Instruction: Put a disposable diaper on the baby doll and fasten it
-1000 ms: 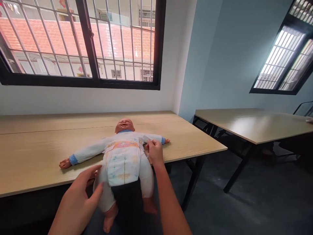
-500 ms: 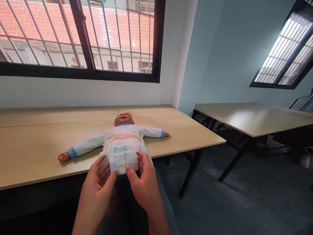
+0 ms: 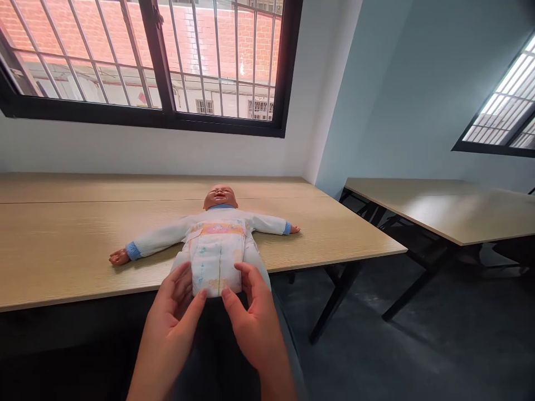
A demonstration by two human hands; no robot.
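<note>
A baby doll in a white suit with blue cuffs lies on its back on the wooden table, arms spread, legs hanging over the front edge. It wears a white printed diaper. My left hand grips the doll's leg on the left of the diaper, thumb at the diaper's lower edge. On the other side, my right hand wraps round the other leg, thumb also pressed at the diaper's bottom. Both legs are mostly hidden behind my hands.
A barred window runs along the wall behind the table. A second wooden table on black legs stands to the right, with dark floor between the two. Another window is at the far right.
My right hand left the doll's side near its arm and came down to the diaper's lower edge; my left hand closed in beside it. Both now hold the legs. The view shifted slightly.
</note>
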